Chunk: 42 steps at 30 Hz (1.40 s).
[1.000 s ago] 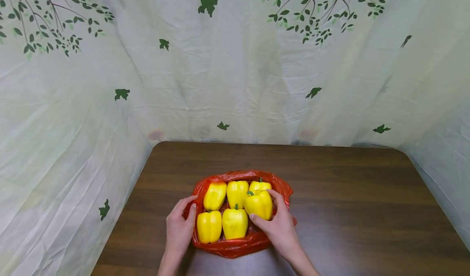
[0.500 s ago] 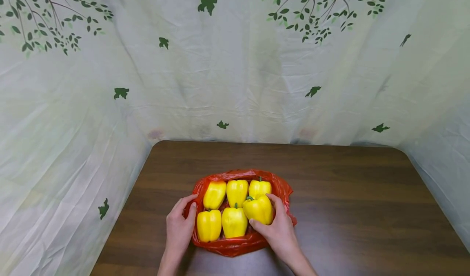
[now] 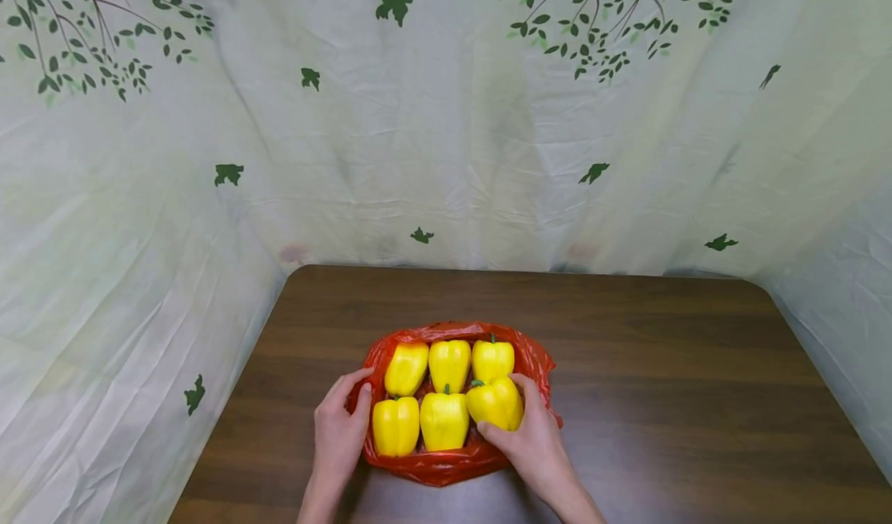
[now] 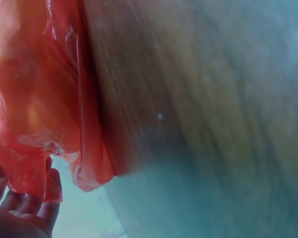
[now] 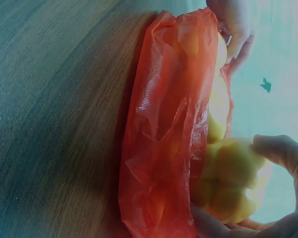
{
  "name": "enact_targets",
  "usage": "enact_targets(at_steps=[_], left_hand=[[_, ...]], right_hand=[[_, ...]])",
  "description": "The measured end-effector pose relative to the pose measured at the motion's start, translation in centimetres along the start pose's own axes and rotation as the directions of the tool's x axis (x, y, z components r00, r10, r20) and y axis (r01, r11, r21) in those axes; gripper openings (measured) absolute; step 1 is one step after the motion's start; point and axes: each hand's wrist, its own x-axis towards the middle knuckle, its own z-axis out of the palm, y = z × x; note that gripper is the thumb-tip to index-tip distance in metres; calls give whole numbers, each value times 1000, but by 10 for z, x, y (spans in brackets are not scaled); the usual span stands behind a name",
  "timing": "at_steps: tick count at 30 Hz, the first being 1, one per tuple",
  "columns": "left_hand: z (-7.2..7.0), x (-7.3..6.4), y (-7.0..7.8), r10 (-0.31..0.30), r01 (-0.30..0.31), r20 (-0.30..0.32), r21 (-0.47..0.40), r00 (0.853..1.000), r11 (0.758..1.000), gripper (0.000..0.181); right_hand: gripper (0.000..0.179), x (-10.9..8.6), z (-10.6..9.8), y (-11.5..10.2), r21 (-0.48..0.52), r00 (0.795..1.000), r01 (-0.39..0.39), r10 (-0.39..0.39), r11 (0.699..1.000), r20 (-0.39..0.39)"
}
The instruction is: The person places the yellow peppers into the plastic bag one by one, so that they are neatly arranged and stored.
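Note:
A red plastic bag lies open on the table, its rim spread round several yellow bell peppers. Three peppers form the back row, the middle one among them; two more are at the front left. My right hand grips another yellow bell pepper between thumb and fingers at the bag's front right. In the right wrist view this pepper stands higher than the bag's side. At the left, my left hand holds the bag's rim, with fingers partly behind the red plastic.
The brown wooden table extends behind and to the right of the bag. Pale cloth printed with green leaves and branches hangs behind the table and along both sides.
The pepper in my right hand has come lower and towards me, uncovering more of the back right pepper; lately it has shifted slightly right. My left hand stays on the bag's rim.

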Motion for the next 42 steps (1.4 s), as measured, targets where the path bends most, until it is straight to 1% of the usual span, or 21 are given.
enact_targets(at_steps=[6,9,16,21,24,30,35,42], left_hand=[[-1,0,-1,14,-15,-7,-14,1000,1000,25],[-1,0,-1,12,-12,-6,-19,1000,1000,25],[0,0,-1,-4,4,1,-13,1000,1000,26],[1,1,-2,1,-1,0,-17,1000,1000,25],[1,0,-2,2,-2,0,-19,1000,1000,25],[0,0,-2,-14,14,9,-8,1000,1000,25],[0,0,0,-26,26,11,2,1000,1000,25],[0,0,2,-53,53,21,15,998,998,24]], right_hand=[[85,-3,-2,0,-31,999,-38,38,999,14],[85,-3,-3,0,-52,998,-51,52,997,23],[84,-2,-5,3,-89,998,-46,51,995,48],[85,0,-5,4,-120,996,-46,55,992,67],[86,2,-5,4,-135,995,-60,70,989,70],[87,4,-1,2,-155,995,-85,93,984,47],[88,6,3,2,-182,997,-70,76,981,22],[87,9,8,8,-233,999,-45,46,971,-2]])
